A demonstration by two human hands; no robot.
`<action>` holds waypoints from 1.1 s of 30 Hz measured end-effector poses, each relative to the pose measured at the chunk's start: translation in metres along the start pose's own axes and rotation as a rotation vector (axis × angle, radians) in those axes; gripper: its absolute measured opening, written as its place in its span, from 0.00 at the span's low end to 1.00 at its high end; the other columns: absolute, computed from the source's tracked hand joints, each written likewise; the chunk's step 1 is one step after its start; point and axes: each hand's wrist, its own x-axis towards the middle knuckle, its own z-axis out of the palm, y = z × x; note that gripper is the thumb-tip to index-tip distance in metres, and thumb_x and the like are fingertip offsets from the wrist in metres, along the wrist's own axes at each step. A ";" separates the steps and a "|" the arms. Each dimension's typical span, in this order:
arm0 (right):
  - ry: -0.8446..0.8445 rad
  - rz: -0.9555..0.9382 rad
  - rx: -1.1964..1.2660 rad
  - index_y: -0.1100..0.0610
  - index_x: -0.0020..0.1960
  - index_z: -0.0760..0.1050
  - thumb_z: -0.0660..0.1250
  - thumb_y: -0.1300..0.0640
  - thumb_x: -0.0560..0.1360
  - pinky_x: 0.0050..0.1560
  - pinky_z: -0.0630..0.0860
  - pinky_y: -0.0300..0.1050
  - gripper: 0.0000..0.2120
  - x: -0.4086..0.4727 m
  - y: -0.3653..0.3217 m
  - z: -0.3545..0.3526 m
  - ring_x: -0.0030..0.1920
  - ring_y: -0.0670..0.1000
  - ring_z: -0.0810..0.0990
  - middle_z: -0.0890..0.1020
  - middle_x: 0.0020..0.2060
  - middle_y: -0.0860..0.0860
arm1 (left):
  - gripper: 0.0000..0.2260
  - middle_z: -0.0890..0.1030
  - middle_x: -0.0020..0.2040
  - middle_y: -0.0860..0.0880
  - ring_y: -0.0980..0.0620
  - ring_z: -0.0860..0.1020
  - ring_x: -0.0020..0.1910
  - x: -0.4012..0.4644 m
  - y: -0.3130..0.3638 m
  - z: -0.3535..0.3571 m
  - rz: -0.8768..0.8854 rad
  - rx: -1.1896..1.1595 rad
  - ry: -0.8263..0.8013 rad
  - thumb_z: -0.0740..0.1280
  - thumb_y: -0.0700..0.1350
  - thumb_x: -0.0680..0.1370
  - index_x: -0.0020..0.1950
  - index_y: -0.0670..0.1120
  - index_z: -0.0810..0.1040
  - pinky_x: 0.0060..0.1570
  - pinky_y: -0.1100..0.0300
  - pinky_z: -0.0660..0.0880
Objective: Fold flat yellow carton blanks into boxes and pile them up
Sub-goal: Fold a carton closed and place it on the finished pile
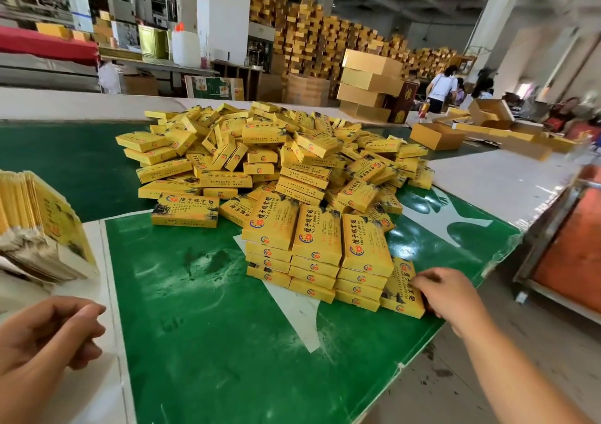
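Three neat stacks of folded yellow boxes (317,251) stand side by side on the green table (201,309). At their right end one more yellow box (401,288) lies low on the table, and my right hand (450,293) grips its near right edge with curled fingers. Behind the stacks spreads a big loose heap of folded yellow boxes (270,150). A thick bundle of flat yellow carton blanks (42,228) leans at the left edge. My left hand (48,335) hovers at the lower left with loosely curled fingers and holds nothing.
White sheets (97,375) cover parts of the table at left and right. The table's right edge (455,319) drops to a concrete floor. An orange cart (569,244) stands at the right. Larger brown cartons (370,85) and several people are in the background.
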 end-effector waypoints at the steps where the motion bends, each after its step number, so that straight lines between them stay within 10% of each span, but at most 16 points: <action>1: 0.027 -0.009 -0.011 0.55 0.50 0.83 0.69 0.52 0.76 0.42 0.75 0.46 0.07 -0.001 -0.003 -0.004 0.38 0.52 0.79 0.84 0.43 0.51 | 0.19 0.70 0.32 0.37 0.53 0.70 0.14 0.005 -0.006 -0.004 -0.037 0.034 0.020 0.54 0.30 0.82 0.37 0.44 0.77 0.15 0.65 0.66; 8: 0.253 -0.478 0.232 0.42 0.42 0.79 0.68 0.54 0.75 0.37 0.72 0.36 0.06 -0.045 -0.099 -0.018 0.42 0.40 0.80 0.82 0.40 0.39 | 0.12 0.83 0.34 0.50 0.49 0.82 0.31 0.004 -0.028 -0.021 0.096 0.181 0.317 0.64 0.57 0.73 0.47 0.52 0.81 0.29 0.54 0.80; 15: -0.182 -0.979 0.307 0.56 0.47 0.83 0.70 0.55 0.75 0.31 0.74 0.34 0.05 -0.118 -0.230 0.079 0.35 0.47 0.78 0.81 0.34 0.44 | 0.07 0.82 0.32 0.48 0.55 0.78 0.26 0.005 -0.019 -0.017 0.124 0.018 0.557 0.67 0.45 0.77 0.40 0.52 0.81 0.29 0.57 0.77; 20: -0.522 -1.065 0.183 0.53 0.70 0.71 0.71 0.50 0.73 0.51 0.77 0.40 0.26 -0.151 -0.281 0.180 0.56 0.44 0.78 0.80 0.59 0.48 | 0.10 0.79 0.29 0.46 0.55 0.75 0.25 0.008 -0.019 -0.022 0.125 -0.046 0.695 0.67 0.42 0.77 0.35 0.45 0.78 0.25 0.65 0.71; 24: -0.615 -0.971 0.073 0.51 0.80 0.53 0.70 0.48 0.72 0.66 0.62 0.39 0.42 -0.158 -0.314 0.236 0.75 0.50 0.64 0.64 0.77 0.50 | 0.09 0.78 0.30 0.45 0.45 0.76 0.31 0.011 -0.021 -0.028 0.144 -0.029 0.739 0.68 0.42 0.76 0.35 0.46 0.78 0.28 0.55 0.74; 33: -0.596 -1.053 0.068 0.44 0.72 0.70 0.69 0.50 0.74 0.37 0.67 0.20 0.27 -0.147 -0.299 0.249 0.50 0.42 0.78 0.82 0.55 0.43 | 0.10 0.77 0.31 0.41 0.41 0.74 0.31 0.013 -0.023 -0.031 0.181 -0.073 0.746 0.67 0.42 0.76 0.35 0.42 0.76 0.31 0.46 0.73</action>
